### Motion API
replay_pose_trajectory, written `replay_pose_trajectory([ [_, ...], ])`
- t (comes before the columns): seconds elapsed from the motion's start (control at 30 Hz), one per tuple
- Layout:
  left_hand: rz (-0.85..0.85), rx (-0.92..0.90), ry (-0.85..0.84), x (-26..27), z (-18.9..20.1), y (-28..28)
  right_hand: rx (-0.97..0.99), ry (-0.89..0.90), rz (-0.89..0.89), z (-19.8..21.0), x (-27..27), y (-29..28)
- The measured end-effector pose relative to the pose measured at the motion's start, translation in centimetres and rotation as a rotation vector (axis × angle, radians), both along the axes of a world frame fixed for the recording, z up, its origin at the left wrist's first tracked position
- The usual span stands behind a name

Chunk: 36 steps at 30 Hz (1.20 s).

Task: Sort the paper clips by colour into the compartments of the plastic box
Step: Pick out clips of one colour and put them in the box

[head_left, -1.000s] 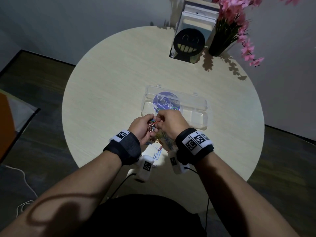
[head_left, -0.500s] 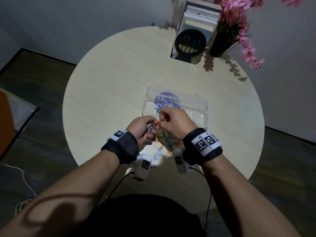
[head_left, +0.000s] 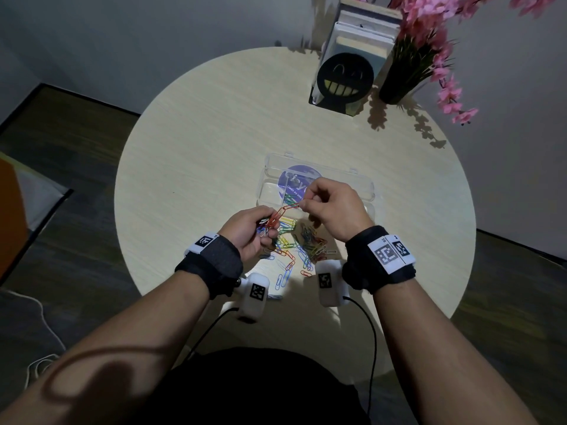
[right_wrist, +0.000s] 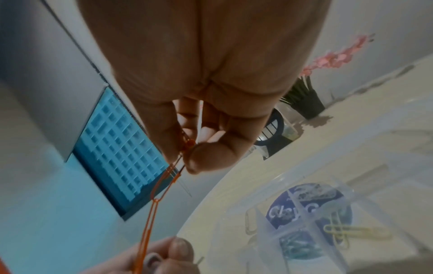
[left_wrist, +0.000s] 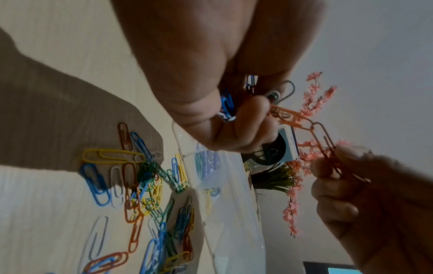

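The clear box holds green clips in one compartment, a yellow clip beside. Left hand grips a mixed bunch; right hand pinches linked orange clips stretched between them.

Much of the bunch of clips held in the left hand is hidden by its curled fingers; the colours of the covered ones cannot be told. The end of the linked orange clips is covered by the thumb and fingertips of the right hand. The near wall of the plastic box is hidden behind that hand in the head view, and its compartments are blurred in the right wrist view. Part of the loose pile is masked by both wrists. The stack of books and the pink flowers are cut off by the top edge
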<state>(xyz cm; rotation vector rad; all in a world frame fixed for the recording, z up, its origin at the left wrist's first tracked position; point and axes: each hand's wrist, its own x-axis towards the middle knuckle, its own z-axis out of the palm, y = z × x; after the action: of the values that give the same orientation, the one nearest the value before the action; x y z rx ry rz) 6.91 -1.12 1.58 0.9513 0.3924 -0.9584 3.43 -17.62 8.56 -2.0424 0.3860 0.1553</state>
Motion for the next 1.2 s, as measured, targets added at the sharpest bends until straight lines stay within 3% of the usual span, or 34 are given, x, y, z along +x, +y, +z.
replay_pose_trajectory([
  [0.17, 0.037, -0.027, 0.037, 0.1, 0.4, -0.1, 0.217, 0.028, 0.01, 0.5, -0.3, 0.1],
  [0.4, 0.098, -0.014, 0.045, 0.2, -0.1, 0.2, 0.304, 0.014, -0.084, 1.3, -0.5, 0.0],
  [0.5, 0.146, 0.032, 0.076, 0.3, -0.7, 0.5, 0.257, -0.005, -0.139, 0.7, 0.2, 0.2],
  [0.8, 0.201, 0.102, 0.068, 0.3, -1.1, 1.7, -0.181, 0.085, -0.123, -2.7, 5.7, 2.6],
  [0.97, 0.229, 0.087, 0.047, 0.3, -0.4, 2.1, -0.184, 0.163, -0.104, -3.9, 6.9, 3.4],
  [1.2, 0.216, -0.002, 0.044, 0.3, 0.4, 1.6, -0.203, 0.115, -0.149, -3.0, 4.4, 0.6],
])
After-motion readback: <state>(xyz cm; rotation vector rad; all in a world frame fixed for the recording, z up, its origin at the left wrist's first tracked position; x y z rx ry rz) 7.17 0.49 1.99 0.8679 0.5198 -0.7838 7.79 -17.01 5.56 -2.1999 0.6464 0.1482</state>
